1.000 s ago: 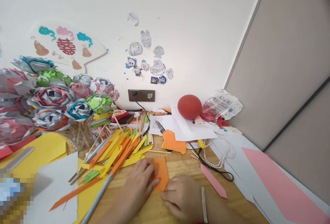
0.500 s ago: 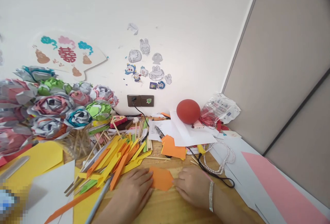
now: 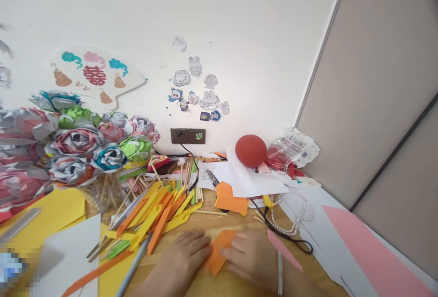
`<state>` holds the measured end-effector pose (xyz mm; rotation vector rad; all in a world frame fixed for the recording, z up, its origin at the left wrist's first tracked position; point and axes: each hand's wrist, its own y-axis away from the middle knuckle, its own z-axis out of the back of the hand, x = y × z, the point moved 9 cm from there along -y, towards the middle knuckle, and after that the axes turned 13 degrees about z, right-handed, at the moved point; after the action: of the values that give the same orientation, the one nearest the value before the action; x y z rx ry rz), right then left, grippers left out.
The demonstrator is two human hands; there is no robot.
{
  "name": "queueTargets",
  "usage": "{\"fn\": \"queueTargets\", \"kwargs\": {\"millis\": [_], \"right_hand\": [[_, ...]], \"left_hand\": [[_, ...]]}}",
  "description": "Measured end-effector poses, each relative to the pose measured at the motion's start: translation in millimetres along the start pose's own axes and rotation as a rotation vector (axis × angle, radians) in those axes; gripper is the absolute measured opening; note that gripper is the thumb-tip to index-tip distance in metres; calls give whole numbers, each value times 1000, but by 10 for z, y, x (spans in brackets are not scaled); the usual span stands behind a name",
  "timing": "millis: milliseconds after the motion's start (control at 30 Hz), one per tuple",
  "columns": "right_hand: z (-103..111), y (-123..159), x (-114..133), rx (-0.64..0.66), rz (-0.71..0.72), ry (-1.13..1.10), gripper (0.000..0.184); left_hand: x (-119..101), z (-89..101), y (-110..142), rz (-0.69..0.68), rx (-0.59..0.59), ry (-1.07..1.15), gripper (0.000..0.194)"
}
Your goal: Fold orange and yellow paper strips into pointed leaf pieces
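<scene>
A small piece of orange paper (image 3: 221, 251) lies on the wooden table between my hands, set at a slant, its right part covered by fingers. My left hand (image 3: 186, 258) rests palm down, with curled fingertips gripping the paper's left edge. From the other side my right hand (image 3: 251, 258) holds the paper's right part, thumb and fingers bent over it. A silvery bracelet (image 3: 280, 272) circles the right wrist. Behind the hands sits a stack of orange paper pieces (image 3: 231, 199).
Folded yellow and orange paper strips (image 3: 153, 215) are piled on the left, near paper flowers (image 3: 77, 144). A utility knife (image 3: 212, 177), a red balloon (image 3: 251, 151) and white sheets (image 3: 255, 183) lie behind. A bead string (image 3: 301, 210) and black cord (image 3: 284, 232) are at right.
The orange paper has turned and now looks narrower. My right hand has moved left onto it, and the left hand has shifted slightly right. The head view has moved a little.
</scene>
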<state>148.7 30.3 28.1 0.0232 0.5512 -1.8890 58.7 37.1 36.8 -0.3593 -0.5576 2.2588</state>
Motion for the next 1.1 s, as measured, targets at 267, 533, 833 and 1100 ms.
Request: {"fn": "queueTargets", "kwargs": {"millis": [267, 533, 833, 1100], "right_hand": [[-162, -62, 125, -37, 54, 40, 24], [-26, -4, -75, -75, -95, -235, 14], [-205, 42, -143, 68, -133, -436, 7], [-213, 35, -177, 35, -210, -573, 6]], "left_hand": [[14, 69, -52, 30, -35, 58, 28], [3, 153, -64, 30, 26, 42, 23], [-90, 135, -37, 12, 147, 193, 24], [1, 28, -32, 137, 335, 400, 14]]}}
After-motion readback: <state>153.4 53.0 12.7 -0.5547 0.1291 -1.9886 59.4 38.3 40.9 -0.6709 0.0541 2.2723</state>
